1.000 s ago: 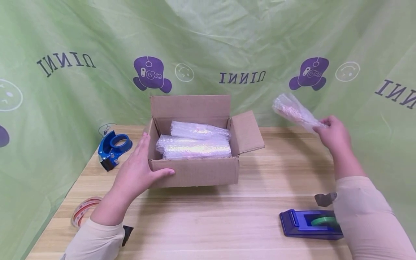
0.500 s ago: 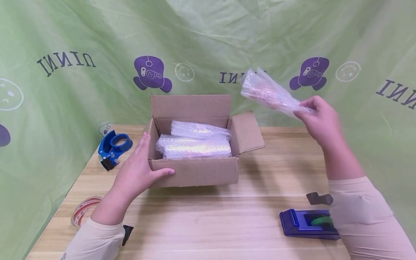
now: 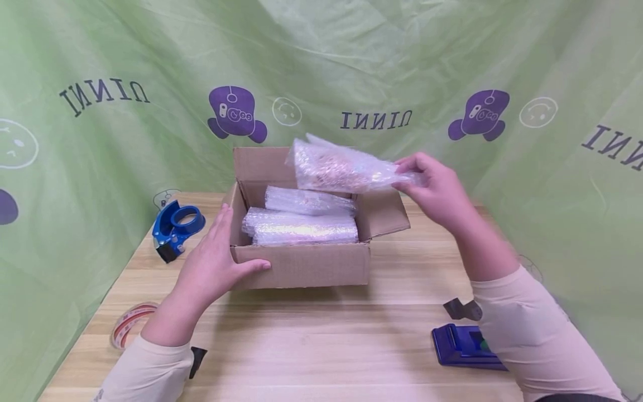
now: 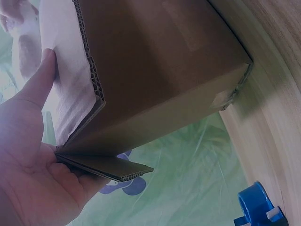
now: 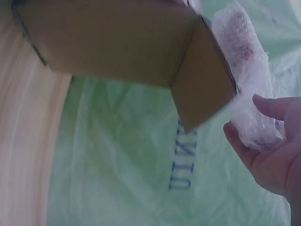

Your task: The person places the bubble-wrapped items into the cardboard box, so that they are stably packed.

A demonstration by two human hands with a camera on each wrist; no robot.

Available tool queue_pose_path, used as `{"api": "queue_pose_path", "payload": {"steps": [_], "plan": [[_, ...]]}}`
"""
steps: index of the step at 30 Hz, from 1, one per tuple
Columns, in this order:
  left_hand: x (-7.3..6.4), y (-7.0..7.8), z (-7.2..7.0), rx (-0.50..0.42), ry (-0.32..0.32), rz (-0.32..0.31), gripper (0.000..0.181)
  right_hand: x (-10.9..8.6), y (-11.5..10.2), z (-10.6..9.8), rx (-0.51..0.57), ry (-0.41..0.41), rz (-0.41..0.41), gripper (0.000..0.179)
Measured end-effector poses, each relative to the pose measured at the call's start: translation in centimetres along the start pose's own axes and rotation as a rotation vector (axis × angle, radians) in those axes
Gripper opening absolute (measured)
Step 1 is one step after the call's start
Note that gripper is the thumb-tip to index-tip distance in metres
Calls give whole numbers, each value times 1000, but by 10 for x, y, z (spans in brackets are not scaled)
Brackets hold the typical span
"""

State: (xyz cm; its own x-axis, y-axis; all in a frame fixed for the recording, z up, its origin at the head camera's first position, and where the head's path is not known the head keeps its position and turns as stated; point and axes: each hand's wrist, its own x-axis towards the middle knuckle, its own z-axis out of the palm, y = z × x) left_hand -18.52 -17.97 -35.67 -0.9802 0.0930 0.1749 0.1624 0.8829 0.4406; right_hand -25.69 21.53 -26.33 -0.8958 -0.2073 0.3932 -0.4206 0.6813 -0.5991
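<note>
A cardboard box stands on the table with its flaps spread. Inside it lie several bubble-wrapped bundles, side by side and partly overlapping. My left hand grips the near left corner, thumb across the front and fingers along the left side. In the left wrist view the left hand's thumb rests on a folded-out flap. Above the back of the box hangs another bubble-wrapped bundle, pinkish inside, its narrow end pinched by my right hand. What each wrap encloses cannot be made out.
A blue tape gun lies left of the box. Nearer me is a red-and-clear tape roll, partly behind my left forearm. A blue tape dispenser sits at the near right, half covered by my right sleeve. Green cloth hangs behind the table.
My right hand has carried the bubble-wrapped bundle leftward from the far right to above the box, rising and then dipping. My left hand and the box have stayed in place.
</note>
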Motion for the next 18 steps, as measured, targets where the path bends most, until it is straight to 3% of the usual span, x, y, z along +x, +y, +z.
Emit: {"api": "queue_pose_path", "payload": {"steps": [9, 14, 18], "plan": [[0, 1, -1, -2, -3, -2, 134, 11, -7, 42, -4, -137, -170, 15], [1, 1, -1, -5, -3, 0, 134, 18, -4, 55, -82, -257, -282, 19], [1, 0, -1, -3, -2, 2, 134, 21, -3, 63, -155, -303, -386, 24]]}}
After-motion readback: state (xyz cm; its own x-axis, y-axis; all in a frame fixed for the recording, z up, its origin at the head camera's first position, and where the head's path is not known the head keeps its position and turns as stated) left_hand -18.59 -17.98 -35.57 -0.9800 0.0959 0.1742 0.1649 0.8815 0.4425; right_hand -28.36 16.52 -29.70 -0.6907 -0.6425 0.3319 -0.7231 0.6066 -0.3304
